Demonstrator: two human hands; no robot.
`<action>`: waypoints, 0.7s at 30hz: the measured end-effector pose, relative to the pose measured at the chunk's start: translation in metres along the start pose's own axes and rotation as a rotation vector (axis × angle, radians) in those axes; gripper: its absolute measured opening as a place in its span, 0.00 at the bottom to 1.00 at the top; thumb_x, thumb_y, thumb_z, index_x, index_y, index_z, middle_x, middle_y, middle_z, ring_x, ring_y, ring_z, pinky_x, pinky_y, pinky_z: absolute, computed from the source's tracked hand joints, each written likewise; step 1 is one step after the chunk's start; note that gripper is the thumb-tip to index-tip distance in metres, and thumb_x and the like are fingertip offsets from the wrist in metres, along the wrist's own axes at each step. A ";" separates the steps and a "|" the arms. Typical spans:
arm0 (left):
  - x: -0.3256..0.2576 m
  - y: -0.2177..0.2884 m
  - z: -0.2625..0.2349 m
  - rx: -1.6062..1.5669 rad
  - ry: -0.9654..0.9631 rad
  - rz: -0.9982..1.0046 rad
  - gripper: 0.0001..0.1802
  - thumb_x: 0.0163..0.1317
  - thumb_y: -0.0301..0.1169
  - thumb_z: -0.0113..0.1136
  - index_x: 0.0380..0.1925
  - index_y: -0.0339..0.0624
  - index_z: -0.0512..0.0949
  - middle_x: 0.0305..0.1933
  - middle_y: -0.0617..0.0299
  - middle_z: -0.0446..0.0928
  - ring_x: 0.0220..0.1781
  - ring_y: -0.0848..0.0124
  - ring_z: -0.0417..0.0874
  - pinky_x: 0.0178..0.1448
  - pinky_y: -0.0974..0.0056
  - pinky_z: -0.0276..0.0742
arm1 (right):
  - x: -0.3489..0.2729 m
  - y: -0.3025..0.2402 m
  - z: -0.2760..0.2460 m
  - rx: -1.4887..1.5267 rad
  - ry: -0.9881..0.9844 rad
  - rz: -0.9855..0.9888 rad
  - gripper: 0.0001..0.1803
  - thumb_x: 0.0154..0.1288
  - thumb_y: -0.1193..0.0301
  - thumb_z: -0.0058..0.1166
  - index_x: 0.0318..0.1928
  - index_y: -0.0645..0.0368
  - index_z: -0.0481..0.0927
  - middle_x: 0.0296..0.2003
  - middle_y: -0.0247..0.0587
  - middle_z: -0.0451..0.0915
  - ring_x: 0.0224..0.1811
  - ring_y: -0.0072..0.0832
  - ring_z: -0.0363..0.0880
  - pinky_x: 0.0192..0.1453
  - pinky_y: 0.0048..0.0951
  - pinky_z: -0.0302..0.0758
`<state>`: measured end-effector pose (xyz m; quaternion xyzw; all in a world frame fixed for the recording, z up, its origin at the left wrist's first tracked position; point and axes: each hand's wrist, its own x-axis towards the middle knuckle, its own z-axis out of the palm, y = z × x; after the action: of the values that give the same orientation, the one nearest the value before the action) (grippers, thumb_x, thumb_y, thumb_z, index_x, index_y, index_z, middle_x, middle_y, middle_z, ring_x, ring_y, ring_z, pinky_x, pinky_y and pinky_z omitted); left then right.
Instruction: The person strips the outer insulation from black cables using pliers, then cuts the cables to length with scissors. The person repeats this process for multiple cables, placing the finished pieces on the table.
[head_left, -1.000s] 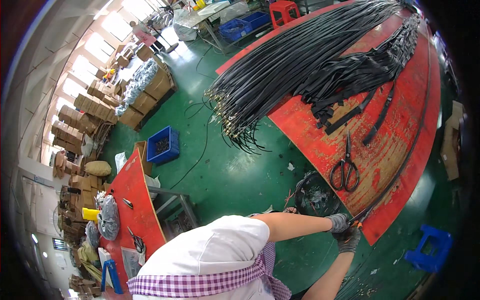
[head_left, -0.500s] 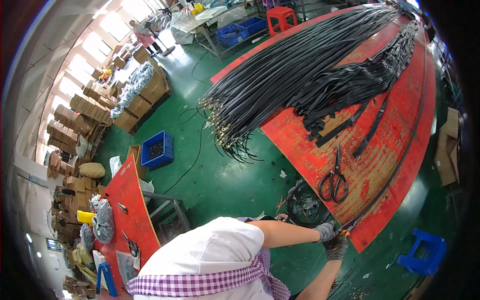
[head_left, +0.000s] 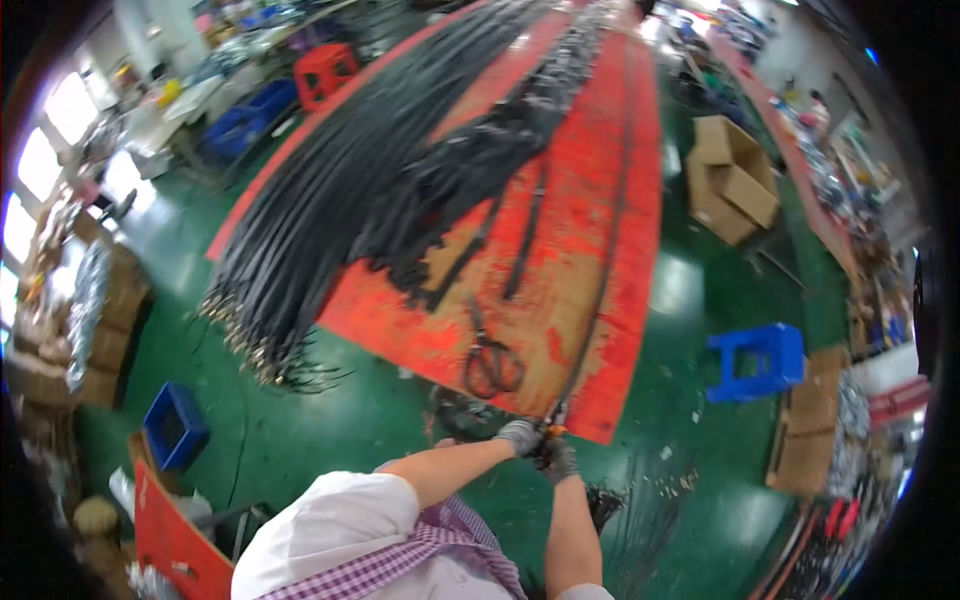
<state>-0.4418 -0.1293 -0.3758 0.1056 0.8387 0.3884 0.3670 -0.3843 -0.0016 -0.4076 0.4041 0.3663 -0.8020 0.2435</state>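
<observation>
A long red table (head_left: 610, 150) runs away from me. My left hand (head_left: 518, 436) and my right hand (head_left: 558, 462), both in grey gloves, meet at its near edge. They close on the near end of a thin black cable (head_left: 600, 270) that lies lengthwise along the table. A small orange bit (head_left: 549, 431) shows between the gloves; I cannot tell what it is. Black scissors (head_left: 490, 366) lie on the table just left of my hands. A thick spread of black cables (head_left: 340, 190) covers the table's left half, its ends hanging over the edge.
A blue stool (head_left: 756, 360) stands on the green floor to my right, with cardboard boxes (head_left: 735, 180) beyond it. A blue crate (head_left: 175, 426) sits at the left, a red stool (head_left: 325, 68) far back. Loose wires (head_left: 640, 510) lie by my feet.
My head has turned, so the table now runs straight ahead. Both hands have stayed together at the table's near edge on the cable end.
</observation>
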 end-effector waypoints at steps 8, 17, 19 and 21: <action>0.044 0.011 0.002 0.043 0.096 0.007 0.22 0.54 0.45 0.41 0.39 0.39 0.71 0.39 0.48 0.72 0.44 0.55 0.71 0.47 0.59 0.65 | 0.015 0.013 -0.023 -0.026 0.170 -0.036 0.09 0.52 0.64 0.45 0.33 0.53 0.71 0.23 0.38 0.72 0.20 0.31 0.69 0.19 0.33 0.66; 0.057 -0.005 -0.011 -0.070 -0.120 -0.058 0.17 0.53 0.37 0.50 0.39 0.39 0.70 0.35 0.58 0.74 0.34 0.70 0.75 0.39 0.68 0.70 | -0.006 -0.027 0.005 0.096 -0.013 0.117 0.05 0.42 0.75 0.41 0.25 0.57 0.65 0.16 0.39 0.67 0.13 0.27 0.66 0.12 0.23 0.61; 0.039 0.025 -0.022 -0.444 -0.181 -0.236 0.19 0.51 0.35 0.53 0.42 0.37 0.69 0.36 0.59 0.74 0.36 0.73 0.73 0.41 0.71 0.68 | -0.020 -0.049 0.004 0.175 -0.043 0.268 0.07 0.41 0.75 0.41 0.27 0.58 0.64 0.17 0.40 0.67 0.13 0.27 0.65 0.12 0.22 0.59; 0.036 0.037 -0.028 -0.458 -0.102 -0.186 0.18 0.51 0.35 0.53 0.41 0.36 0.69 0.35 0.60 0.74 0.36 0.73 0.73 0.41 0.70 0.69 | -0.039 -0.068 0.019 0.123 -0.090 0.243 0.09 0.40 0.75 0.41 0.28 0.59 0.64 0.18 0.42 0.67 0.14 0.27 0.65 0.12 0.21 0.57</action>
<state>-0.4905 -0.1037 -0.3558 -0.0385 0.7151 0.5271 0.4575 -0.4183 0.0289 -0.3405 0.4234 0.2535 -0.8049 0.3295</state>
